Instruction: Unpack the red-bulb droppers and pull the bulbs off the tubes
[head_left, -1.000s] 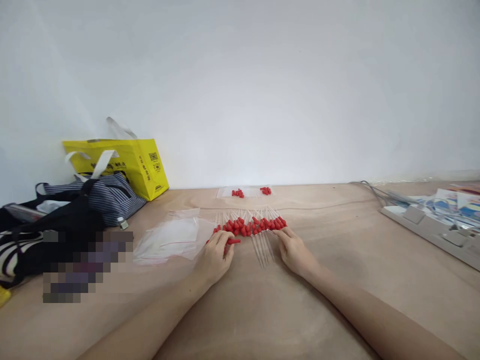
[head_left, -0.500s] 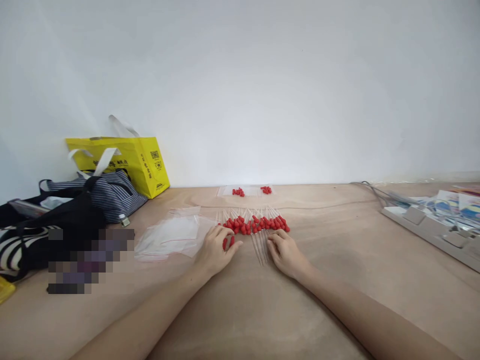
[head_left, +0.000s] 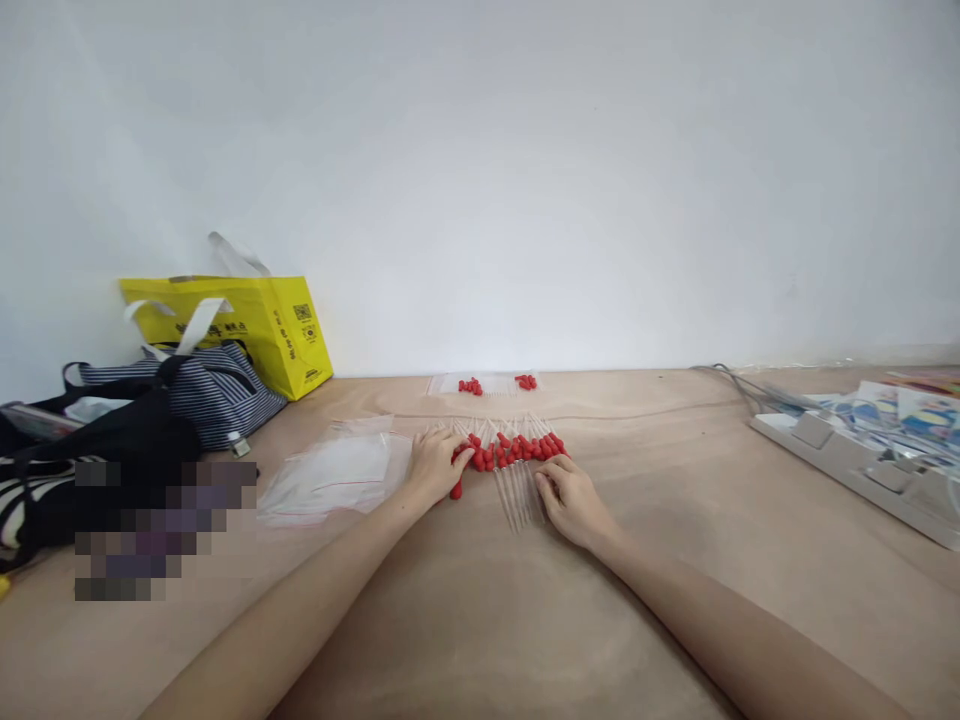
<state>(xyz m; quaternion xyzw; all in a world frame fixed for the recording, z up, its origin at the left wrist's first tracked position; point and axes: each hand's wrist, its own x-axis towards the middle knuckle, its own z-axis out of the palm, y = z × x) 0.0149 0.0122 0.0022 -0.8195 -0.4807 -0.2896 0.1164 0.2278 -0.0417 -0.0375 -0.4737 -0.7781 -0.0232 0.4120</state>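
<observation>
A row of glass droppers with red rubber bulbs (head_left: 517,450) lies on the table in front of me, some tubes pointing to the wall and several clear tubes (head_left: 514,498) pointing toward me. At the row's left end, my left hand (head_left: 436,466) is curled over the bulbs, its thumb against them. One loose-looking red bulb (head_left: 456,490) shows just below that hand; its tube is hidden. My right hand (head_left: 571,498) rests at the right end beside the clear tubes, fingers curled together. What is in its fingertips is hidden.
Clear zip bags (head_left: 330,475) lie stacked left of my left hand. Near the wall, bagged red-bulb droppers (head_left: 471,387) lie flat. A yellow bag (head_left: 292,340), a striped bag (head_left: 225,390) and a black bag (head_left: 142,430) stand left. A white power strip (head_left: 847,470) with cables sits right.
My left hand has closed in toward the bulbs, and its thumb has moved up against them. The right hand stays beside the tubes. The view has shifted slightly.
</observation>
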